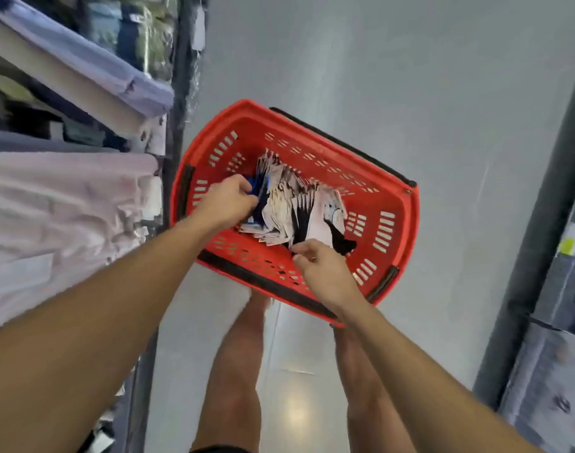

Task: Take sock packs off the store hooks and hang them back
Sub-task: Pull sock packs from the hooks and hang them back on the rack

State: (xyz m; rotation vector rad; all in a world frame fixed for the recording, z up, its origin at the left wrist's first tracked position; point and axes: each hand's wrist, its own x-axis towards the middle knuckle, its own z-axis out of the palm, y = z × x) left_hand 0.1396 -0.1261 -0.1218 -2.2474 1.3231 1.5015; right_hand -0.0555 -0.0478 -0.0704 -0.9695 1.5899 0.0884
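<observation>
Head view, mid-task: sock packs (296, 204) heaped in red basket (407, 230), left hand (225, 204) clamped on a blue pack (255, 188), right hand (323, 271) pinching another, rehanging not yet done.

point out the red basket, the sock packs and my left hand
red basket (412, 230): head view, on the bare rim at the picture's right
sock packs (299, 204): head view, on the middle of the pile in the basket
left hand (227, 201): head view, on the back of the hand
</observation>
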